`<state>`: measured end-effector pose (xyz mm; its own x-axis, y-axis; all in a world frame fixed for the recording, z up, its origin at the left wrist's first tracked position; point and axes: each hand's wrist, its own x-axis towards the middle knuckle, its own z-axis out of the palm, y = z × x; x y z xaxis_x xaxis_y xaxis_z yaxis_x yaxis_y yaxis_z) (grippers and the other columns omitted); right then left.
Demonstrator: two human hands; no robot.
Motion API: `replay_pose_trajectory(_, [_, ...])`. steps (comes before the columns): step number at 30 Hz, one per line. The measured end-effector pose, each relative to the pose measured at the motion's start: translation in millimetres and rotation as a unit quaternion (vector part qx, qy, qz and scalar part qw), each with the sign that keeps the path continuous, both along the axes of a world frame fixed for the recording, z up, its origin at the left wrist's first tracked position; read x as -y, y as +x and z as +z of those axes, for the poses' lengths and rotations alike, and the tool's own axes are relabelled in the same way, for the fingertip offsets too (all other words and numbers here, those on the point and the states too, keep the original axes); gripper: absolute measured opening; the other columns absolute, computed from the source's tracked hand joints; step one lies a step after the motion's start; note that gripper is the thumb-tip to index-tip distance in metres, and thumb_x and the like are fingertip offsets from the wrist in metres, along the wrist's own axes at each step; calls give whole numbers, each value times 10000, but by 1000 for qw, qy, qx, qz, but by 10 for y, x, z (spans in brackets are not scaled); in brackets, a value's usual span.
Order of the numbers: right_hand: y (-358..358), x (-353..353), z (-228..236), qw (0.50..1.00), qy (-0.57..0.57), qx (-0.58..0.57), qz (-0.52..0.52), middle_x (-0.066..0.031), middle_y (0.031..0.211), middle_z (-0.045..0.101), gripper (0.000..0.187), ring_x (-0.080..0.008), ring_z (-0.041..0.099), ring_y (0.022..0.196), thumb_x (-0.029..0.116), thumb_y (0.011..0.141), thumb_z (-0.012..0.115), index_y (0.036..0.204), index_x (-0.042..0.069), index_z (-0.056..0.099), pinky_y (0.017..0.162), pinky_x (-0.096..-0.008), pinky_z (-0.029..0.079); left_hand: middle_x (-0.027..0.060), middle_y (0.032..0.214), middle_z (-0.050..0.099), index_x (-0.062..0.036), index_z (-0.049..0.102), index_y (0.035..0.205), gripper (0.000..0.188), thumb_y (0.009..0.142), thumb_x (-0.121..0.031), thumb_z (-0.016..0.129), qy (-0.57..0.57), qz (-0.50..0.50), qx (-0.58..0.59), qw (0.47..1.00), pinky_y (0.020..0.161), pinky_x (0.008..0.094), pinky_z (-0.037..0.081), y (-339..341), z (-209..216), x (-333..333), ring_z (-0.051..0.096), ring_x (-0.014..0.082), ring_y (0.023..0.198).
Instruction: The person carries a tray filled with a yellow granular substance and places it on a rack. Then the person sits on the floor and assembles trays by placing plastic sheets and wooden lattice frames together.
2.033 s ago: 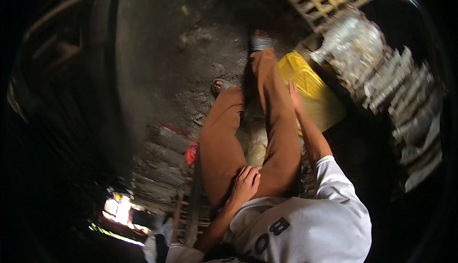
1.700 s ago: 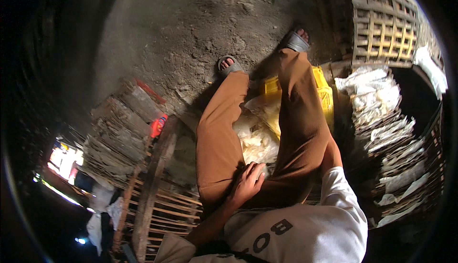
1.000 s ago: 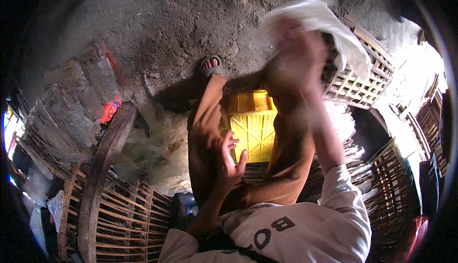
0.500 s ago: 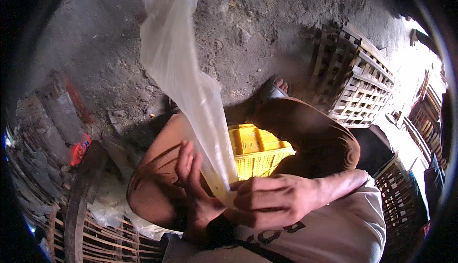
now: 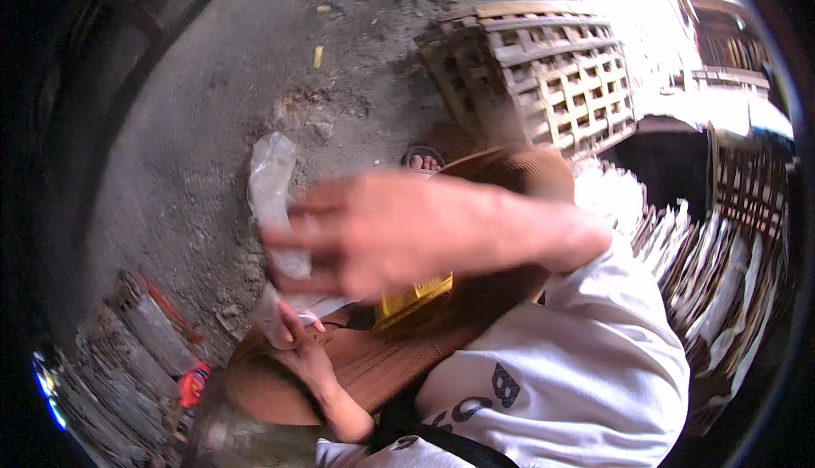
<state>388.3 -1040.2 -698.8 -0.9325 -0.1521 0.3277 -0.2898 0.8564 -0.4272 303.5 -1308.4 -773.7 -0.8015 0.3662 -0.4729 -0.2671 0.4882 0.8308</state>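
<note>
A long, clear plastic bag hangs in front of me, left of the middle, its upper end over the floor. My left hand is closed on its lower part, the fingers pressed against the film. Across the bag's middle reaches my right hand, blurred by motion, its fingers pointing left and hiding some of the plastic. Whether those fingers grip the film cannot be made out. Below my right hand, a small part of a yellow plastic crate shows between my legs.
A slatted wooden crate stands ahead on the right. Stacked pale, thin sheets lie to my right, next to a dark woven basket. At the lower left are grey slats and a red packet. The floor is rough and grey.
My view has swung to the right. Both hands have moved away from my lap, forward and left with the bag. My right hand has left the bag's lower end and now covers its middle.
</note>
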Motion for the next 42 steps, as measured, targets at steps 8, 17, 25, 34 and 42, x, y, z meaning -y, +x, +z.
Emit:
replay_pose_trajectory(8, [1807, -786, -170, 702, -484, -278, -442, -96, 1096, 601, 257, -167, 590, 996, 88, 915, 520, 1152, -8, 550, 878, -300, 488, 214, 1117, 571, -3, 337, 1340, 533, 963, -350, 485, 178, 103, -86, 975, 683, 312, 529, -52, 533, -127, 617, 273, 922])
replay_pose_trajectory(17, [4122, -173, -2854, 203, -353, 41, -912, -341, 1325, 350, 871, -421, 342, 1269, 339, 690, 729, 1334, -42, 284, 1026, -441, 350, 166, 976, 630, -10, 446, 1295, 515, 952, -391, 493, 263, 128, -164, 942, 755, 248, 470, -239, 1035, -57, 596, 206, 879])
replay_pose_trajectory(25, [4777, -279, -3057, 203, -577, -76, -787, -140, 821, 573, 466, -227, 571, 582, 346, 818, 659, 1029, -14, 452, 419, -368, 465, 68, 1154, 561, -53, 516, 1247, 473, 914, -386, 566, 171, 152, -325, 918, 675, 272, 393, -503, 1481, -59, 528, 153, 924])
replay_pose_trajectory(34, [4568, -221, -2290, 259, -519, -372, -725, -148, 890, 599, 331, -209, 608, 689, 220, 862, 620, 1035, -25, 480, 590, -340, 513, 90, 1045, 574, -43, 507, 1169, 365, 932, -317, 548, 274, 64, 146, 948, 753, 341, 475, -1667, 913, 521, 556, 221, 901])
replay_pose_trajectory(42, [4291, -371, 81, 478, -426, -349, -684, -175, 841, 567, 316, -257, 632, 656, 98, 828, 555, 1054, -65, 407, 529, -364, 600, 122, 1313, 447, -39, 410, 1301, 491, 965, -395, 442, 348, 51, 34, 936, 1001, 413, 375, -1475, 1111, 402, 445, 263, 1191])
